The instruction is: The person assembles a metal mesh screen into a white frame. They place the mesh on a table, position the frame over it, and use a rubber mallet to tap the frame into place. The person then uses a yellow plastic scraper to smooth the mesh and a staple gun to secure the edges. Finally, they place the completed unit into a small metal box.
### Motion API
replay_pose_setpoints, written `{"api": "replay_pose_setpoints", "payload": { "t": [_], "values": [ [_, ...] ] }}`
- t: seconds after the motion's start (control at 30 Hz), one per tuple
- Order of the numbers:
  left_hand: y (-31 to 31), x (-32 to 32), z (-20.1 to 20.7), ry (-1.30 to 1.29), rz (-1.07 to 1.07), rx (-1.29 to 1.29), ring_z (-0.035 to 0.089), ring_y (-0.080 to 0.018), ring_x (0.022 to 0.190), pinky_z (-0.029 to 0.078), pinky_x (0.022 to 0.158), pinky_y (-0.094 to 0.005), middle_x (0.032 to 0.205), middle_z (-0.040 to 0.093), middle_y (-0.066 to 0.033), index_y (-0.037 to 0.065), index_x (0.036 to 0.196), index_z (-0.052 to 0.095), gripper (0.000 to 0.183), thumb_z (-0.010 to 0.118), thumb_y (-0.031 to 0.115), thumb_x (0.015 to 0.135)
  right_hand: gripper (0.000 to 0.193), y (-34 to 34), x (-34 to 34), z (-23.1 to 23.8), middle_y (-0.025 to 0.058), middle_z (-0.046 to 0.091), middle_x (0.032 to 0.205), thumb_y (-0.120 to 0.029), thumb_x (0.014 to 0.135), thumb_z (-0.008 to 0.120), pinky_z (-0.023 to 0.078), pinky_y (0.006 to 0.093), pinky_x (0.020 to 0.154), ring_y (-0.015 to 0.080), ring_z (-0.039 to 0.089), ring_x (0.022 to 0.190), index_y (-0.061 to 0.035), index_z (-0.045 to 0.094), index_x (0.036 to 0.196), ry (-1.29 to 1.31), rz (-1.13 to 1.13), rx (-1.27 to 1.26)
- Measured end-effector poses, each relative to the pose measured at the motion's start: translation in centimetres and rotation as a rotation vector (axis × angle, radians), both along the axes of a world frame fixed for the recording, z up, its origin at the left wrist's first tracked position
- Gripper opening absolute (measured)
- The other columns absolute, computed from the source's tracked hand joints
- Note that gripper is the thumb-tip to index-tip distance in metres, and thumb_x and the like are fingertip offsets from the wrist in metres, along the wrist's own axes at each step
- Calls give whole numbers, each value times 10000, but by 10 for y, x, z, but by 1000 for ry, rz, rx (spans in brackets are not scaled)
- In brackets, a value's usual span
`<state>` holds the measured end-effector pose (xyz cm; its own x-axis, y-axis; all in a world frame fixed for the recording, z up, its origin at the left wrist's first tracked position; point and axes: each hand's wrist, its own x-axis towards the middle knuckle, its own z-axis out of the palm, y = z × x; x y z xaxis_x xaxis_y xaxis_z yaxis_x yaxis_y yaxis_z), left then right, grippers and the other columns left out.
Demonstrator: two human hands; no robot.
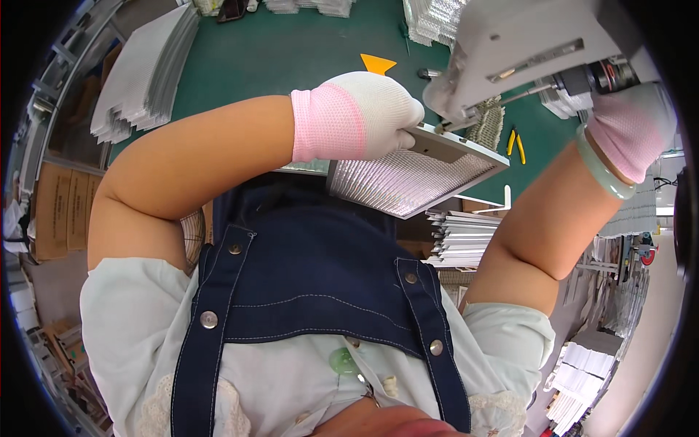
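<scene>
My left hand [382, 116], in a white knit glove with a pink cuff, is closed on the upper edge of a framed metal mesh filter panel [397, 186]. The panel tilts, with its silvery mesh toward me. Its upper edge lies beneath the tip of a light grey machine [524, 51]. My right hand [637, 120], gloved the same way, is raised at the right, curled at a black handle [611, 75] joined to a thin metal rod. Most of the right fingers are hidden or blurred.
On the green table [269, 58] lie an orange scraper [378, 64] and yellow-handled pliers [516, 146]. A tall stack of white-edged panels [145, 73] stands at the left. More mesh sheets [433, 18] lie at the back. Frame strips [462, 237] are stacked below the table edge.
</scene>
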<state>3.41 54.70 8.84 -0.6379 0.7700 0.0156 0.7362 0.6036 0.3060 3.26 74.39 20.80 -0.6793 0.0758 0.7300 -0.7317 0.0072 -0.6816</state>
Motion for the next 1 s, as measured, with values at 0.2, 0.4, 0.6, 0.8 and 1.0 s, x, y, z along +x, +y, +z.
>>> {"api": "replay_pose_setpoints", "payload": {
  "t": [0.2, 0.4, 0.6, 0.8, 1.0],
  "values": [
    [1, 2, 0, 20, -26, -8, 673, -341, 840, 534, 778, -435, 817, 661, -160, 31, 940, 669, 241, 630, 266, 899, 633, 0, -8, -21, 110, 504, 1392, -429, 904, 643, 381, 304, 1043, 192, 528, 1201, -170, 425, 1439, -20, 60, -59],
    [4, -1, -22, 159, -91, 148, 679, -332, 838, 538, 767, -425, 831, 671, -152, 43, 910, 675, 258, 624, 295, 886, 568, -1, -16, -31, 107, 538, 1337, -388, 912, 637, 414, 305, 1003, 189, 555, 1154, -142, 463, 1394, -46, 148, -141],
    [8, -9, -32, 169, -134, 165, 678, -341, 845, 538, 773, -426, 845, 671, -161, 41, 916, 645, 265, 620, 302, 886, 505, -7, -19, -40, 104, 572, 1283, -347, 920, 632, 447, 306, 963, 186, 581, 1108, -113, 501, 1348, -79, 259, -199],
    [10, -12, -36, 161, -128, 140, 674, -348, 856, 535, 774, -430, 843, 664, -163, 45, 927, 636, 260, 622, 303, 894, 444, -9, -27, -40, 101, 606, 1228, -306, 928, 626, 480, 306, 923, 183, 608, 1062, -85, 539, 1303, -84, 344, -225],
    [12, -15, -36, 168, -151, 159, 673, -353, 850, 534, 763, -437, 839, 663, -163, 44, 922, 637, 261, 625, 303, 893, 386, -10, -26, -41, 98, 640, 1173, -265, 936, 621, 512, 307, 883, 180, 635, 1016, -57, 577, 1258, -92, 397, -228]
  ]
}}
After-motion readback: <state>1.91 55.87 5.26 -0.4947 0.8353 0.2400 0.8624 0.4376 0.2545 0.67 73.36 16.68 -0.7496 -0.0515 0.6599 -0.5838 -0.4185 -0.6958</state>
